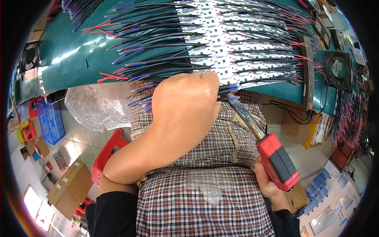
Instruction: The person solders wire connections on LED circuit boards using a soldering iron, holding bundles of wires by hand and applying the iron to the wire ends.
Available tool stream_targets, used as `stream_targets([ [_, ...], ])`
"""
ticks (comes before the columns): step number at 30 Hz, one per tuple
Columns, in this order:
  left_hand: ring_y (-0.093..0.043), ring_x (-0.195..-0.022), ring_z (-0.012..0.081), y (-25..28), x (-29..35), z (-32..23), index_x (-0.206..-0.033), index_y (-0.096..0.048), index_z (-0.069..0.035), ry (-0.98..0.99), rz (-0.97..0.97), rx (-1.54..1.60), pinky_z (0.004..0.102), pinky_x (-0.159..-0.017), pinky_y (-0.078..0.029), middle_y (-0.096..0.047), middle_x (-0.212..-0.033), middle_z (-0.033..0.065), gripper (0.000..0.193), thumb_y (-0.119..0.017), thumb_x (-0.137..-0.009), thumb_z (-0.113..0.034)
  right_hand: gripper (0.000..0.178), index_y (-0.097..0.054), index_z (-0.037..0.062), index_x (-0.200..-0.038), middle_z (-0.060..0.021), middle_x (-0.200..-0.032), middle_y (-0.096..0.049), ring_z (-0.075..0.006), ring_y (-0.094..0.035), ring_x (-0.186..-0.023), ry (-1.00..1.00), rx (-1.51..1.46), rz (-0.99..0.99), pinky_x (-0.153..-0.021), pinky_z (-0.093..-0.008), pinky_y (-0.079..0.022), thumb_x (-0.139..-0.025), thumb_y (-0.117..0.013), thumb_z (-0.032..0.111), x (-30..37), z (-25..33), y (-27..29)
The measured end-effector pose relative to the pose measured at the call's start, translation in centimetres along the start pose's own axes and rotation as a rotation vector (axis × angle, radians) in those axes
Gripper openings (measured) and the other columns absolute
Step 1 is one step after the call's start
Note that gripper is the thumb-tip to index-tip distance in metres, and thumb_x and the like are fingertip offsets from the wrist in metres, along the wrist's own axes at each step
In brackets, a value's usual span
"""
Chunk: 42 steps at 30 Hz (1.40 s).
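My left hand (187,104) is closed in a fist around a bundle of short black wires (144,100). Their stripped red and blue ends stick out on both sides of the fist. My right hand (268,179), lower right, grips a red-and-black tool (278,162) with a long metal barrel (246,118); its exact kind does not show. The barrel's tip reaches up to the blue wire ends (233,87) beside my left fist. Beyond lie rows of white circuit boards (215,43) with black wires (158,37) fanning out left and right. My left fingers are mostly hidden.
The boards lie on a green table (71,55). A grey metal bar (307,75) lies along their right side, near a small black fan (338,70). Another fan (30,55) stands far left. Clear plastic film (96,104) hangs off the front edge, above a red stool (108,156).
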State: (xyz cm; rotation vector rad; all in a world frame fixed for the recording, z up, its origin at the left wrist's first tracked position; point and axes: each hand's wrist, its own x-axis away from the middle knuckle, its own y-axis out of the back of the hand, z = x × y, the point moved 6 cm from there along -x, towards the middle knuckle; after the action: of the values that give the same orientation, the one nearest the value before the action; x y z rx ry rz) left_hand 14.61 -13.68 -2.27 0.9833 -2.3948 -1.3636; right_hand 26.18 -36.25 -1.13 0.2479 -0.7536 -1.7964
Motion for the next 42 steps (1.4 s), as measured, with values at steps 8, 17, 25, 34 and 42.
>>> stream_targets([
  [8,-0.063,-0.065,0.0343,0.1,-0.1,0.0,-0.077,-0.06,-0.003,0.011,0.017,0.003,0.044,-0.06,-0.048,-0.063,-0.069,0.0138,0.018,-0.077,-0.072,-0.007,0.015,-0.069,0.0021,-0.096,-0.0114,-0.086,-0.066,-0.026,-0.065,-0.071,-0.098,-0.033,0.039,-0.065,-0.0358,-0.052,-0.084,-0.072,0.011,1.4,-1.6,1.0],
  [17,-0.065,-0.069,0.0349,0.6,-0.1,0.6,-0.084,-0.063,-0.001,0.038,0.057,0.042,0.0443,-0.063,-0.05,-0.066,-0.075,0.0151,0.015,-0.076,-0.077,-0.006,0.017,-0.048,0.0028,-0.1,-0.003,-0.072,-0.046,-0.007,-0.038,-0.051,-0.149,-0.392,-0.171,-0.049,-0.0241,-0.034,-0.098,-0.057,0.018,-1.2,-0.8,0.9],
  [25,-0.064,-0.065,0.0176,6.3,-1.1,2.2,-0.097,-0.07,0.0,0.256,-0.293,-0.037,0.0286,-0.059,-0.049,-0.068,-0.079,0.009,0.011,-0.068,-0.095,-0.011,0.022,-0.052,0.0013,-0.113,-0.0035,-0.075,-0.05,-0.0058,-0.035,-0.05,-0.125,-0.557,-0.375,-0.048,-0.0232,-0.033,-0.098,-0.057,0.016,-2.2,-1.9,2.7],
  [34,-0.069,-0.07,0.031,-0.4,-3.8,-3.4,-0.131,-0.055,-0.004,0.006,0.111,-0.02,0.0385,-0.063,-0.055,-0.071,-0.086,0.0145,0.072,-0.087,-0.073,-0.03,0.022,-0.053,0.0011,-0.117,-0.0044,-0.076,-0.053,-0.0065,-0.036,-0.047,-0.008,-0.737,-0.544,-0.049,-0.024,-0.037,-0.099,-0.053,0.012,-4.6,-1.3,5.1],
  [42,-0.071,-0.075,0.0349,-1.7,-6.7,-1.5,-0.117,-0.058,-0.002,0.142,0.316,-0.044,0.043,-0.067,-0.055,-0.07,-0.08,0.0166,0.058,-0.085,-0.073,-0.028,0.02,-0.054,0.002,-0.117,-0.0044,-0.077,-0.054,-0.0061,-0.037,-0.048,0.029,-0.764,-0.625,-0.049,-0.0239,-0.039,-0.099,-0.053,0.01,-3.9,-2.1,6.4],
])
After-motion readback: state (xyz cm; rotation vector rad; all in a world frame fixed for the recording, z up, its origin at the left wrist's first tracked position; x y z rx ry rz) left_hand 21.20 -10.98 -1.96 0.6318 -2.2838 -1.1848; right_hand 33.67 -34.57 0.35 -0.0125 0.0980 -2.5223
